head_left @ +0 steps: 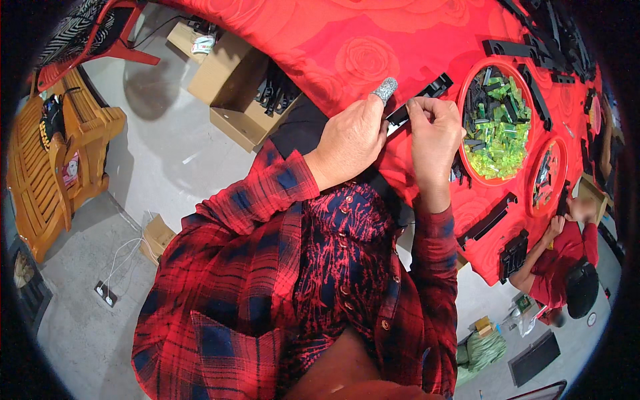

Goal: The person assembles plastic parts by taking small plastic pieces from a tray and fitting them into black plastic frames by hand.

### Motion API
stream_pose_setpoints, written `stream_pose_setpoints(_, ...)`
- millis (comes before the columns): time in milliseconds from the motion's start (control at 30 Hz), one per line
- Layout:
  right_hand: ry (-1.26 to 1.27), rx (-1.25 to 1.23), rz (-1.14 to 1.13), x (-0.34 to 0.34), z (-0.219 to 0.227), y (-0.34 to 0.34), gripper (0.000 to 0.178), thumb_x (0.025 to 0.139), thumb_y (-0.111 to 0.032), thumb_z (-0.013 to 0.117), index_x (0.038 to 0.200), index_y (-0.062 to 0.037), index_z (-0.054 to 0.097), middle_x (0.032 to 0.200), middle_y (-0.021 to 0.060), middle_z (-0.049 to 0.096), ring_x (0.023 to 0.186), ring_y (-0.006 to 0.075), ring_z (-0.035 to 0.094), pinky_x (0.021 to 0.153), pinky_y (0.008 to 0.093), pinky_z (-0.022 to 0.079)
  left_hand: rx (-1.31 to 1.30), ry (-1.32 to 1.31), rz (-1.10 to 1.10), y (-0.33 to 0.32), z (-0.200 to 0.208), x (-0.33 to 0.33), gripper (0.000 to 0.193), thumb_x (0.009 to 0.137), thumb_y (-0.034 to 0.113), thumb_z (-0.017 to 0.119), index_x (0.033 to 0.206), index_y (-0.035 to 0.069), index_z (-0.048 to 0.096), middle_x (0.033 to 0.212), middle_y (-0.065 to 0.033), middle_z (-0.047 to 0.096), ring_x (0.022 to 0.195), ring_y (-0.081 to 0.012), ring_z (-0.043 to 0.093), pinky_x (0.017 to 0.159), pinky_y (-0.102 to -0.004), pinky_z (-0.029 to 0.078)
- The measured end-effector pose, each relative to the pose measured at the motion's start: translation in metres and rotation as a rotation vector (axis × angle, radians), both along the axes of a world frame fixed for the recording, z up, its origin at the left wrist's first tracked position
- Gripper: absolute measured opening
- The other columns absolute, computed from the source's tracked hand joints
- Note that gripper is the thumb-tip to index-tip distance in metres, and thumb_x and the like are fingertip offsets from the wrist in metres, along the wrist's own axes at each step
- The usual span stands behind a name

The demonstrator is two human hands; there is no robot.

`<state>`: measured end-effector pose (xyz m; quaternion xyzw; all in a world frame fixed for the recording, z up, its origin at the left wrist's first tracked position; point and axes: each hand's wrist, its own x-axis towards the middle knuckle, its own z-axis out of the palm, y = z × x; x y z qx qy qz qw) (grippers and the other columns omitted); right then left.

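At the table's near edge, a long black plastic piece (pixel 438 87) slants between my two hands. My left hand (pixel 351 138) is closed around its near end, with the thumb raised and a silvery-grey wrap on its tip. My right hand (pixel 435 137) is closed too, thumb and forefinger pinched against the piece. Whether a smaller part sits in that pinch is hidden by the fingers. Just right of my right hand stands a round red tray (pixel 462 100) with translucent yellow-green pieces (pixel 497 143) and small black parts (pixel 478 100).
A second red tray (pixel 565 163) holds small mixed parts. Black strips (pixel 490 217) lie around on the red tablecloth (pixel 300 33). A co-worker in red (pixel 567 257) sits at the right. Open cardboard boxes (pixel 230 127) and a wooden chair (pixel 40 173) stand at the left.
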<state>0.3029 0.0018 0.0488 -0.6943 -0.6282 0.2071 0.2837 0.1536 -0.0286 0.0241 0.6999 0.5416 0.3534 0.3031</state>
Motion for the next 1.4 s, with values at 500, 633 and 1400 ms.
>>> stream_pose_setpoints(500, -0.278, 0.191, 0.043, -0.005, -0.011, -0.002, 0.007, 0.081, -0.013, 0.075, 0.079, -0.0081, 0.069, 0.079, 0.0084, 0.061, 0.079, 0.0274, 0.058, 0.076, 0.0412, 0.034, -0.21, -0.132, 0.045, 0.003, 0.002, -0.002, 0.058, 0.082, 0.003, 0.067, 0.136, -0.002, 0.045, 0.084, -0.0153, 0.065, 0.082, -0.0333, 0.067, 0.072, -0.0416, 0.053)
stream_pose_setpoints(633, -0.271, 0.169, 0.03, -0.005, -0.011, -0.002, 0.007, 0.081, -0.014, 0.074, 0.08, -0.0082, 0.071, 0.079, 0.0081, 0.062, 0.078, 0.0272, 0.059, 0.074, 0.0411, 0.033, -0.24, -0.019, 0.022, 0.007, 0.003, 0.002, 0.056, 0.084, 0.008, 0.067, 0.134, -0.003, 0.045, 0.085, -0.0169, 0.066, 0.082, -0.0356, 0.066, 0.074, -0.0441, 0.051)
stream_pose_setpoints(1400, -0.482, 0.189, 0.13, 0.002, -0.006, 0.003, 0.008, 0.082, -0.013, 0.07, 0.081, -0.0056, 0.069, 0.082, 0.0109, 0.061, 0.083, 0.0305, 0.059, 0.074, 0.0439, 0.037, -0.442, -0.134, -0.085, 0.015, 0.008, -0.008, 0.052, 0.085, 0.005, 0.066, 0.132, -0.003, 0.046, 0.098, -0.0207, 0.065, 0.094, -0.0341, 0.066, 0.081, -0.0415, 0.052)
